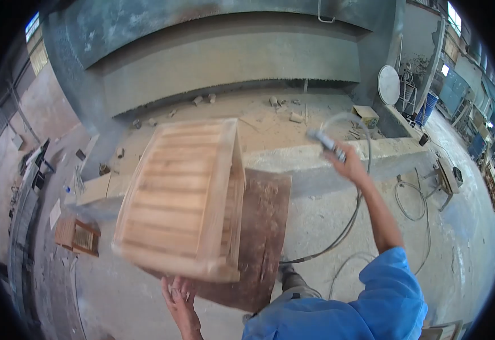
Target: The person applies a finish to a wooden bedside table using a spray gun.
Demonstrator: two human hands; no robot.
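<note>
One blurred wooden crate (171,198); left hand (182,303) splayed below (contact unclear); right hand (350,164) clamped on smeared tool (320,138).

The right hand (348,163) grips a grey spray gun (326,142), blurred, with a hose (350,224) looping near it and down to the floor. The left hand (182,300), its fingers spread, is at the near lower edge of a slatted wooden crate (176,190); whether it bears any weight cannot be told. The crate is blurred and tilted, in front of a brown board (267,221). To the left, a small wooden box (73,234) lies on the floor. Far right stand a pale round disc (388,85) and a blue barrel (426,109); nearer, a coiled cable (409,202) lies beside a stool (447,177).
</note>
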